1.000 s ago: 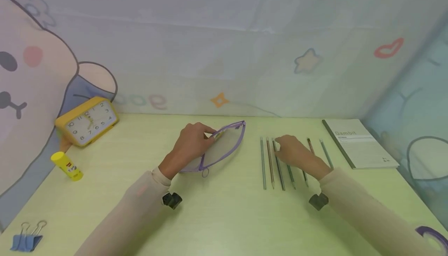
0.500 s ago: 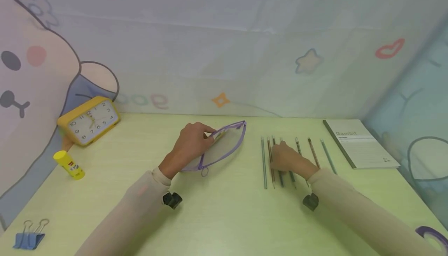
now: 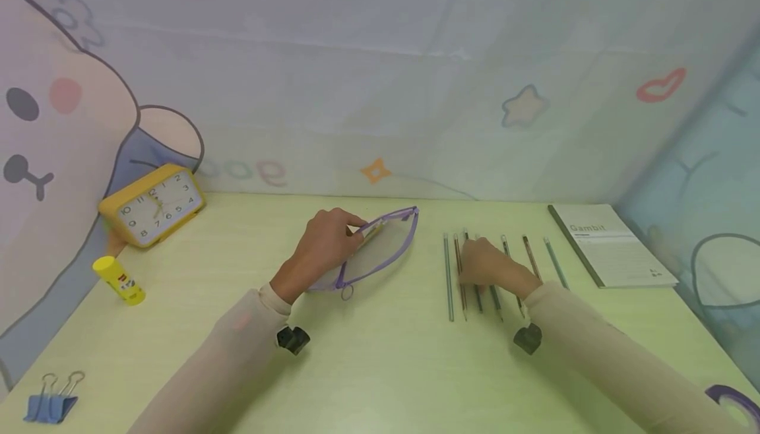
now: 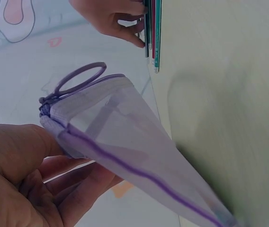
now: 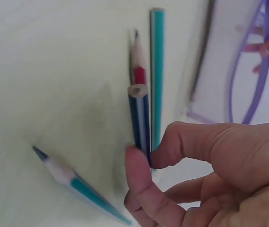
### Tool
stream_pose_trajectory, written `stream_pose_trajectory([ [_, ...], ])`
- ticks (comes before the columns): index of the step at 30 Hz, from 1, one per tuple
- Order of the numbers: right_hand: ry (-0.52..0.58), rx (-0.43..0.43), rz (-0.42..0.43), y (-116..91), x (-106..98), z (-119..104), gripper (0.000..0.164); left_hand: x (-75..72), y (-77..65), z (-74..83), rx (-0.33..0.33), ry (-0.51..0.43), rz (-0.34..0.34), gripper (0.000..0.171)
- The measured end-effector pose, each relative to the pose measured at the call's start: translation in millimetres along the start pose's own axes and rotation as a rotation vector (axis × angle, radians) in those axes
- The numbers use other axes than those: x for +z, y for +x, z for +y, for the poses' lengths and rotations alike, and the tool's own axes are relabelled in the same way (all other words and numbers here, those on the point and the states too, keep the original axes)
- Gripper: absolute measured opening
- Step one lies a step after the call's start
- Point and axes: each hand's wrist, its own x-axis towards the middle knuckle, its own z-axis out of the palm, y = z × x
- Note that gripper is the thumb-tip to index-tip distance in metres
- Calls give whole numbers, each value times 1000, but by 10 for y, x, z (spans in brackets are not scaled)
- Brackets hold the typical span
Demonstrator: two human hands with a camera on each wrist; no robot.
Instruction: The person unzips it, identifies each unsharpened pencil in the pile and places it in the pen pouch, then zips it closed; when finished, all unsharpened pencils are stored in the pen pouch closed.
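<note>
While my left hand pinches a purple-trimmed pouch near the far edge of the worktop, my right hand pinches a dark-blue pencil.

We pinch a blue pencil in our right hand; near it are a red pencil and flat-ended teal pencil, farther from it a purple-trimmed pouch.

Worktop: clock back left, glue stick before it, clip front left. Pouch mid-back, left hand at its left part. Right of pouch, pencils in a row, right hand among them. Notebook right of pencils.
</note>
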Motion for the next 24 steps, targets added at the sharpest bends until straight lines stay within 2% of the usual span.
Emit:
stream_pose_trajectory([
  [1,19,-5,1,-10,-30,13,15,3,-1,0,0,4,-1,32],
  [3,76,-12,-3,-29,-99,44,39,9,-2,-3,0,11,-5,32],
  [6,279,-13,-10,-88,-249,85,73,11,1,-3,-3,12,-6,32],
  [8,415,-44,-30,-145,-369,88,81,10,3,-3,-7,5,-6,33],
  [10,589,-99,-69,-202,-480,58,79,8,4,-2,-10,-2,-5,33],
  [12,779,-172,-144,-246,-561,-9,74,6,4,-1,-11,-4,-5,33],
  [15,1052,-267,-311,-263,-585,-173,67,5,7,7,-10,0,-3,32],
  [17,1174,-291,-413,-242,-543,-292,65,5,8,13,-12,6,-2,31],
  [20,1251,-250,-476,-157,-430,-458,64,12,11,18,-16,12,1,30],
  [24,1273,-181,-448,36,-294,-623,62,28,25,30,-14,24,0,29],
])
